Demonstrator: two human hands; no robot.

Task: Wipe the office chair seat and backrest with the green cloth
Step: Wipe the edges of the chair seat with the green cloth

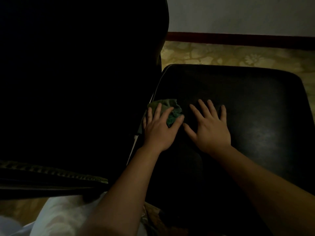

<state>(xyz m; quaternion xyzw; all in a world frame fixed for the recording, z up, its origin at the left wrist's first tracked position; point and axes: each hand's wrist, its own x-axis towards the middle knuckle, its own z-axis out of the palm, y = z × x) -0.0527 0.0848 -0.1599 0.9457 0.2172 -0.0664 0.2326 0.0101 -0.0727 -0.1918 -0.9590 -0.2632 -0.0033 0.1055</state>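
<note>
Both hands lie on the black leather office chair seat [247, 99]. I see the left hand [160, 132] pressing the crumpled green cloth [168, 103] beside the dark backrest [76, 74], fingers apparently straight in this dimness. The right hand [211, 130] rests flat, fingers spread, holding nothing.

Too dark to read any detail on backrest [76, 82]; cropped at 9 and 12 o'clock. Part of green cloth [168, 103] hidden under left hand [158, 128], so full shape impossible to tell. Seat [255, 108] cropped at 3 o'clock, w/ near edge at 6 o'clock hidden behind forearms [129, 184], themselves cut off at btm edge. Blurred pale fabric [56, 217] at 7 o'clock, cropped, unidentifiable.
</note>
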